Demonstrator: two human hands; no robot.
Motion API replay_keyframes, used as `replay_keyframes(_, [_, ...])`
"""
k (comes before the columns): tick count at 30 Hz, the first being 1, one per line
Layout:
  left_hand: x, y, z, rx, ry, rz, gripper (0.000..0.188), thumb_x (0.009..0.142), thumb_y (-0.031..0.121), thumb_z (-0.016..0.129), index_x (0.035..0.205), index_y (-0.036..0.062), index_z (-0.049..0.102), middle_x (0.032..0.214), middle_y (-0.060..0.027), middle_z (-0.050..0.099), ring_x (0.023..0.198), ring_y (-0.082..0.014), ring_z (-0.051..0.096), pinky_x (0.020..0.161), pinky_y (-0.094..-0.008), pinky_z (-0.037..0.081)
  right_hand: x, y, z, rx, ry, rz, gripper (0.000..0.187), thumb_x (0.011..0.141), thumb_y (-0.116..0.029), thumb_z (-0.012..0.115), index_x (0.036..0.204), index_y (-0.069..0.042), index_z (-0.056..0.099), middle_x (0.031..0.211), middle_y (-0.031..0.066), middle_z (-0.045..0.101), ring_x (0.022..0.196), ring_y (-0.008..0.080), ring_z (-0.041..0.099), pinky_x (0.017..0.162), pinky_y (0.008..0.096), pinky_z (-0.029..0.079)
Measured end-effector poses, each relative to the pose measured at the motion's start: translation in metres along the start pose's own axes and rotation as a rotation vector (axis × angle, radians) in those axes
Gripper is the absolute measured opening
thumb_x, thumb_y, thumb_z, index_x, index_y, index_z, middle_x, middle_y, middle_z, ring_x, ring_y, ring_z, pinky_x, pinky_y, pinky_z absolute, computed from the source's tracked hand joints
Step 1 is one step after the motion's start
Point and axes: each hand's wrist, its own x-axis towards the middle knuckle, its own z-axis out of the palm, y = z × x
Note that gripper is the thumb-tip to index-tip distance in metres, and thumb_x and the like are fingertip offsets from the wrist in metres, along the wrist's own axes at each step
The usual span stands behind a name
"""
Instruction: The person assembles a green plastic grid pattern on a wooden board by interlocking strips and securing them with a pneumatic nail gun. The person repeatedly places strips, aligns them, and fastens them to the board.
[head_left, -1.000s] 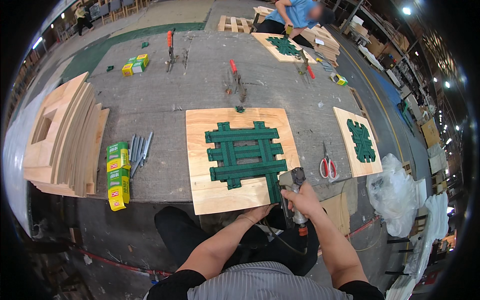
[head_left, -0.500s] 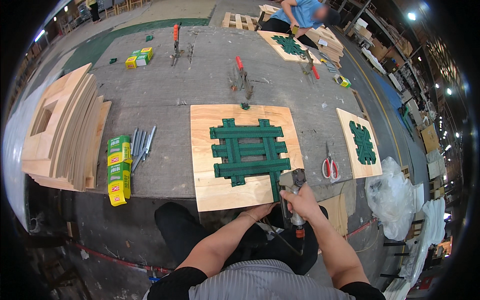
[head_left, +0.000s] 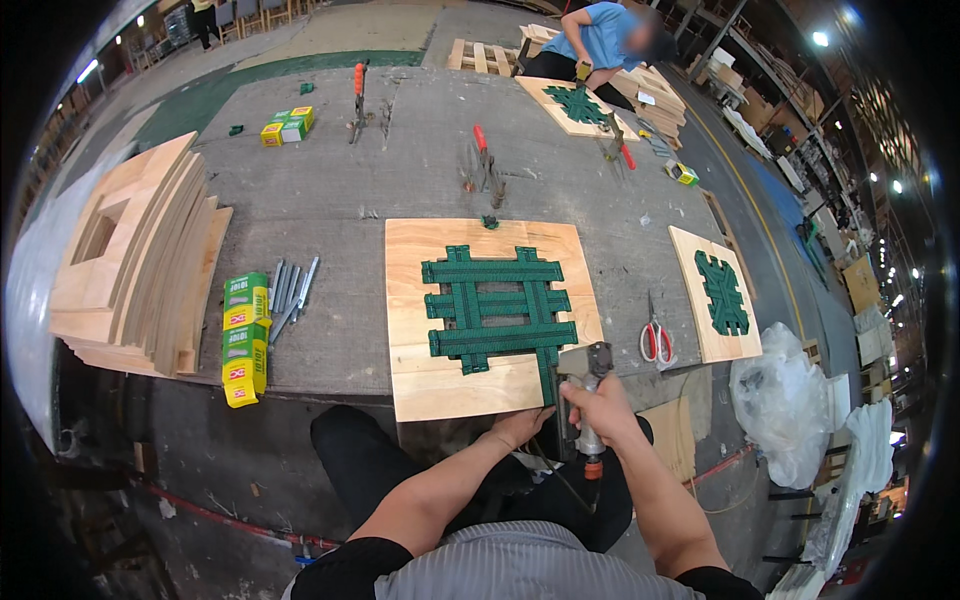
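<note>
A square wooden panel point(head_left: 420, 385) lies in front of me, with dark green webbing straps point(head_left: 500, 333) woven across the opening at its middle. One strap end runs down to the panel's near edge at the right. There my left hand point(head_left: 518, 428) is closed, its fingertips at that strap end and partly hidden by the edge. My right hand point(head_left: 604, 412) is wrapped round the grip of a pneumatic staple gun point(head_left: 588, 360). The gun's head rests over or against the strap by the panel's near right corner; the exact contact is hidden.
Left are stacked wooden panels point(head_left: 130, 270), yellow-green boxes point(head_left: 243, 340) and staple strips point(head_left: 291, 296). Red-handled scissors point(head_left: 655, 340) and another strapped panel point(head_left: 715, 295) lie right. Clamps point(head_left: 484, 160) stand beyond my panel. A co-worker point(head_left: 600, 45) works at the far right.
The whole view has shifted slightly. Both my hands and the staple gun stay at the same corner of the panel, with barely any movement.
</note>
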Motion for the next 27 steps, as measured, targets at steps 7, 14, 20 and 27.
replay_keyframes(7, [-0.025,0.051,-0.007,-0.733,-0.283,-0.59,0.032,0.109,0.021,0.052,0.124,-0.0038,0.065,0.11,-0.01,0.076,0.094,-0.0132,0.07,0.087,-0.031,0.055,-0.015,0.001,-0.045,0.087,0.114,-0.096,0.023,0.092,-0.013,0.075,0.106,-0.003,0.06,0.08,0.0033,0.064,0.05,0.0111,0.056,0.043,0.0281,0.044])
replay_keyframes(14, [0.044,0.086,-0.088,-0.897,-0.153,-0.693,0.032,0.109,0.027,0.052,0.114,-0.0016,0.064,0.102,-0.0127,0.075,0.074,-0.0173,0.07,0.069,-0.0304,0.057,-0.015,0.016,-0.049,0.082,0.081,-0.029,0.025,0.093,-0.013,0.075,0.111,-0.002,0.062,0.08,0.0033,0.064,0.051,0.0106,0.056,0.045,0.0278,0.046])
replay_keyframes(20, [0.126,0.042,-0.12,-0.855,-0.195,-0.833,0.028,0.107,0.025,0.055,0.111,0.0003,0.066,0.096,-0.008,0.075,0.062,-0.0174,0.066,0.056,-0.0315,0.058,0.0,-0.001,-0.034,0.046,-0.014,-0.054,0.021,0.094,-0.011,0.072,0.109,-0.001,0.063,0.083,0.0026,0.064,0.053,0.0104,0.056,0.047,0.0278,0.045])
replay_keyframes(27, [0.137,0.018,-0.101,-0.894,-0.165,-0.868,0.027,0.106,0.022,0.056,0.109,-0.0025,0.067,0.096,-0.0087,0.073,0.062,-0.0174,0.064,0.054,-0.0321,0.057,0.013,-0.005,-0.025,-0.05,-0.024,-0.014,0.026,0.093,-0.016,0.073,0.11,-0.001,0.061,0.079,0.0024,0.062,0.052,0.0104,0.057,0.045,0.0283,0.043])
